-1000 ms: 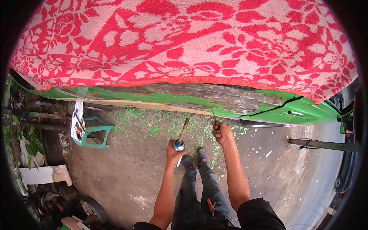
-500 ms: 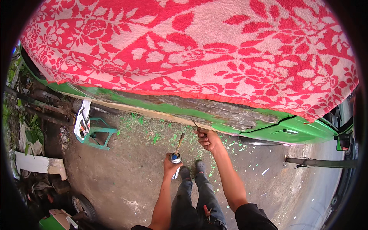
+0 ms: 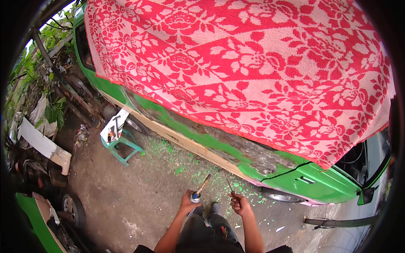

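Note:
My left hand [image 3: 187, 205] is wrapped round a gas torch [image 3: 195, 197], a canister with a blue-marked head and a long metal nozzle pointing up and away from me. In my right hand [image 3: 241, 205] a thin, dark, pointed tool [image 3: 229, 184] is pinched, its tip toward the car; its exact kind is too small to tell. Both hands are over the ground in front of my legs, apart from each other. Beyond them stands a green car [image 3: 327, 185] whose side has a patch of scraped, greyish bare surface [image 3: 257, 156].
A red and pink floral cloth [image 3: 236, 71] covers the car's upper part. At the left, a green plastic stool [image 3: 123, 147] carries a white sheet with tools [image 3: 114, 130]. Green paint flakes [image 3: 179, 170] litter the ground. A wheel [image 3: 73, 209] and a green panel [image 3: 36, 223] stand lower left.
My view has turned, so the car now slants down to the right. The right hand has drawn back from the car's side with the thin tool. The left still holds the torch.

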A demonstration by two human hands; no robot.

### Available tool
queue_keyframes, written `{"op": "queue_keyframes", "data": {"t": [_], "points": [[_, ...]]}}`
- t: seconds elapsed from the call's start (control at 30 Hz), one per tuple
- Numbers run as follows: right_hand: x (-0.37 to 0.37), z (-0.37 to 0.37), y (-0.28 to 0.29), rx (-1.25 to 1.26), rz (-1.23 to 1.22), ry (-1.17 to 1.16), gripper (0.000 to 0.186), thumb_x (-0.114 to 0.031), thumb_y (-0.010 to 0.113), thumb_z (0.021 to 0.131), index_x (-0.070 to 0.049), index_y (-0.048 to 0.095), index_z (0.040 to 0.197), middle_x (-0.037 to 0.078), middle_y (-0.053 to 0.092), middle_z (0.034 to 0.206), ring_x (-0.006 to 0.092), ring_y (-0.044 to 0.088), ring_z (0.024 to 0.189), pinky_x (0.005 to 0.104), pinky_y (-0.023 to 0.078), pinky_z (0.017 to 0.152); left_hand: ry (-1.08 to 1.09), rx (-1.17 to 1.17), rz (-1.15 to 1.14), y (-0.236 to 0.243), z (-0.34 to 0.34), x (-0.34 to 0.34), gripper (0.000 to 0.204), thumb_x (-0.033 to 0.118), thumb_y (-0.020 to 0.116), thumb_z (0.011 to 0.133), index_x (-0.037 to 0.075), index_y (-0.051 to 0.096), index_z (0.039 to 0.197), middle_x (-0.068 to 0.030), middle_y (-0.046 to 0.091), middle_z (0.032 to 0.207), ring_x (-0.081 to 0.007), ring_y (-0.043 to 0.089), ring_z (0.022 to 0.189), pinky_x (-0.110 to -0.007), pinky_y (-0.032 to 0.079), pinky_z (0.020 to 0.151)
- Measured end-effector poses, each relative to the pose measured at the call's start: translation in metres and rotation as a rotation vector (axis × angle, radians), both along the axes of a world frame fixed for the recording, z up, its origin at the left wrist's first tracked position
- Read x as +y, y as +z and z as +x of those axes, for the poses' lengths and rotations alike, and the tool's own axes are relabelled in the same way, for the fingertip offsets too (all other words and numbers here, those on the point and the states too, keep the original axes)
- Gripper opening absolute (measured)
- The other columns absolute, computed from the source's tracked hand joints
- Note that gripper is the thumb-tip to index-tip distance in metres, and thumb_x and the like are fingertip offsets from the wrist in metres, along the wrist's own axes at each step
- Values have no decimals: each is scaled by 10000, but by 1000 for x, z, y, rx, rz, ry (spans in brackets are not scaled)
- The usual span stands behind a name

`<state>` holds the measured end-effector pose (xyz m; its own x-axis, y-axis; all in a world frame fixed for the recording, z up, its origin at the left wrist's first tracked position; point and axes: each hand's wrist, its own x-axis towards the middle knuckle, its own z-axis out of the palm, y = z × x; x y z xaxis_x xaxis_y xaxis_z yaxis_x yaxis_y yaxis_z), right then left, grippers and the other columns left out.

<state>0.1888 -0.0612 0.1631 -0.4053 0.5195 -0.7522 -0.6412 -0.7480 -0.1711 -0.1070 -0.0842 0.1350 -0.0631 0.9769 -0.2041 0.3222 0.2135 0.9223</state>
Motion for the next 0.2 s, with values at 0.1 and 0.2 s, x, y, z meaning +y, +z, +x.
{"op": "queue_keyframes", "data": {"t": [0.1,0.2], "points": [[-18,8,-2,0,31,-43,176,-185,505,935,-60,536,1055,-12,414,655,53,270,425,193,165,320,17,-17,-29,7,-2,-12,609,149,870,521,39,524,1010,-106,658,922,-196,641,867,-339,508,775],[-28,16,5,-79,22,-63,146,-178,502,930,-75,532,1030,-13,416,652,53,276,423,193,164,321,16,-44,-45,10,1,-19,584,120,876,526,53,536,997,-75,645,920,-170,622,873,-328,502,781]]}}
